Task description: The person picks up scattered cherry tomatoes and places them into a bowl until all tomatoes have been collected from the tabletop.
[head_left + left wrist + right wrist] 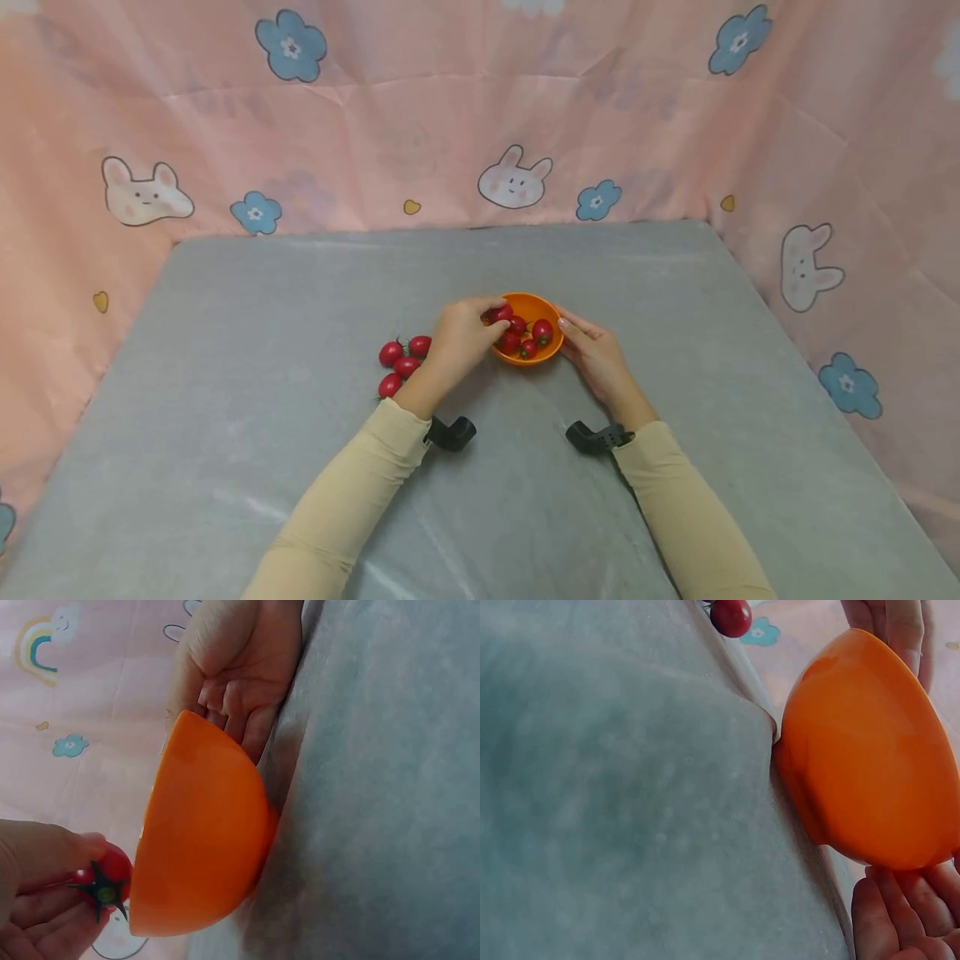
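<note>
**Pinching one red tomato (117,864) at the rim of the orange bowl (206,832)**

Count the hours from the middle of the bowl as seen by the head camera, with twelve toward the pink curtain (405,100). Near ten o'clock, pinches the red tomato between thumb and fingers of the left hand (459,340). From the left wrist, shows just beside the rim, with green calyx in plain sight.

At three o'clock, grips the bowl in the right hand (598,357), with thumb at the rim and fingers side by side against the outer wall. Stands foot down on the gray table (225,333).

Inside the bowl, holds more tomatoes (542,331): at three, at six, at eight and, closer to the middle, toward nine.

Between eight and nine o'clock, well apart from the bowl, has loose tomatoes (390,353) lying on the table in a close group, with four in sight beside the left forearm.

Wears cream sleeves (348,492), and black wrist mounts (453,435) at seven and five o'clock.
</note>
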Demonstrator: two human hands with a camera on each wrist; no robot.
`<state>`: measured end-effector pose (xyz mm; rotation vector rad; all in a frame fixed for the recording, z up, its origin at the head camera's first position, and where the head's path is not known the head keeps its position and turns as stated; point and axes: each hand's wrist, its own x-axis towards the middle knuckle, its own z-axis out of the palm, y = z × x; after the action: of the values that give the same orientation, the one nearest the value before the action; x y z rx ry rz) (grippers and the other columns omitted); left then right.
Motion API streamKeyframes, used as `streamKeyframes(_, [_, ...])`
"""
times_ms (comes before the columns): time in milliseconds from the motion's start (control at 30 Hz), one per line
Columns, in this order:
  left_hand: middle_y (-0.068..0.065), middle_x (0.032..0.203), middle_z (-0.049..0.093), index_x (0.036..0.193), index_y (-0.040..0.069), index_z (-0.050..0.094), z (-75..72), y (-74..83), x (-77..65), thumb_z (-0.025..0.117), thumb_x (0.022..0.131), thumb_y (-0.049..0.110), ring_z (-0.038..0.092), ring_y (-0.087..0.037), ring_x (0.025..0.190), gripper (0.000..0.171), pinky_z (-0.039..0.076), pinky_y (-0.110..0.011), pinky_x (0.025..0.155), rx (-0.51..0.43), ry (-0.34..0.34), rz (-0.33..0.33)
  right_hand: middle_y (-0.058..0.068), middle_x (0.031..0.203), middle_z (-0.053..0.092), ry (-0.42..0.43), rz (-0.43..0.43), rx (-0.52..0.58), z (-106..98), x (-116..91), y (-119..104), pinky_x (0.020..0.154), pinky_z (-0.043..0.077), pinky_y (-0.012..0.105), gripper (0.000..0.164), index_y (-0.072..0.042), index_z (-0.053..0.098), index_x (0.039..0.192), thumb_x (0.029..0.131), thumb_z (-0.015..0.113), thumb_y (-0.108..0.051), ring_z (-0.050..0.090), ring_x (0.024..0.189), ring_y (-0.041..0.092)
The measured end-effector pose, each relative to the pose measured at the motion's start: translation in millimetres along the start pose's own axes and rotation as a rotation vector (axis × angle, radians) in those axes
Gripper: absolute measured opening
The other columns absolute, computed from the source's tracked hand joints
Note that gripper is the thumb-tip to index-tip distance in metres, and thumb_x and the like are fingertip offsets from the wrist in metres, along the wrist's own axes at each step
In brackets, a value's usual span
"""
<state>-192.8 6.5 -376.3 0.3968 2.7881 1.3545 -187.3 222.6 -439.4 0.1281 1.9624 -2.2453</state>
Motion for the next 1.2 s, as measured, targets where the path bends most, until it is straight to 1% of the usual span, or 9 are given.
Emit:
streamKeyframes(133, [-0.011,0.122,0.072,0.123,0.006,0.071,-0.8,4.6,2.7,0.072,0.091,0.013,0.067,-0.024,0.114,0.033,0.056,-0.034,0.095,0.112,-0.028,0.046,0.019,0.157,0.035,-0.003,-0.008,0.008,1.4,0.2,1.1,0.093,0.052,0.016,0.051,0.004,0.039,0.148,0.105,0.049,-0.020,0.060,0.111,-0.006])
streamKeyframes(267, [-0.011,0.123,0.071,0.122,0.004,0.070,0.7,5.9,5.3,0.070,0.092,0.012,0.066,-0.025,0.114,0.031,0.055,-0.035,0.096,0.176,-0.060,0.066,0.020,0.156,0.036,0.001,-0.017,0.010,1.1,0.5,2.0,0.093,0.052,0.016,0.051,0.005,0.040,0.148,0.105,0.050,-0.021,0.061,0.109,-0.006])
streamKeyframes(433, [-0.011,0.123,0.071,0.121,0.003,0.070,3.4,4.6,7.1,0.069,0.093,0.011,0.066,-0.024,0.114,0.030,0.055,-0.034,0.097,0.209,-0.094,0.055,0.019,0.157,0.037,-0.004,-0.006,0.001,0.2,0.7,3.0,0.095,0.051,0.016,0.051,0.004,0.040,0.148,0.105,0.049,-0.021,0.060,0.111,-0.006])
streamKeyframes(533, [-0.012,0.123,0.071,0.121,0.002,0.070,4.4,5.2,7.4,0.068,0.093,0.011,0.066,-0.025,0.115,0.029,0.054,-0.036,0.098,0.231,-0.105,0.059,0.019,0.157,0.036,-0.004,-0.007,0.006,0.3,1.0,3.1,0.095,0.051,0.016,0.051,0.004,0.039,0.148,0.105,0.049,-0.021,0.060,0.111,-0.006])
streamKeyframes(767, [-0.012,0.123,0.071,0.122,0.002,0.069,6.2,6.6,8.3,0.067,0.094,0.010,0.066,-0.026,0.116,0.029,0.052,-0.037,0.102,0.276,-0.114,0.071,0.019,0.157,0.036,0.001,-0.011,0.011,1.3,0.6,1.3,0.093,0.052,0.016,0.051,0.004,0.039,0.148,0.105,0.049,-0.021,0.061,0.110,-0.007])
streamKeyframes(967, [-0.012,0.119,0.072,0.119,0.001,0.070,8.0,5.0,9.3,0.067,0.093,0.008,0.067,-0.026,0.110,0.028,0.054,-0.036,0.100,0.324,-0.112,0.104,0.020,0.157,0.036,0.001,-0.011,0.006,1.7,0.7,1.2,0.093,0.052,0.016,0.050,0.004,0.039,0.148,0.105,0.048,-0.020,0.061,0.109,-0.007])
streamKeyframes(1100, [-0.012,0.116,0.073,0.117,0.001,0.071,8.9,4.2,9.6,0.066,0.093,0.007,0.067,-0.025,0.105,0.025,0.055,-0.036,0.097,0.337,-0.111,0.113,0.020,0.157,0.036,-0.004,-0.016,0.003,1.4,0.8,1.3,0.093,0.052,0.016,0.050,0.004,0.039,0.148,0.106,0.048,-0.020,0.061,0.110,-0.007])
streamKeyframes(1200, [-0.012,0.118,0.072,0.119,0.000,0.070,7.7,4.1,8.3,0.065,0.093,0.006,0.067,-0.026,0.107,0.027,0.054,-0.036,0.099,0.310,-0.112,0.108,0.019,0.157,0.035,-0.006,-0.013,-0.001,1.2,0.8,0.9,0.094,0.052,0.016,0.051,0.004,0.039,0.149,0.105,0.048,-0.021,0.061,0.110,-0.007])
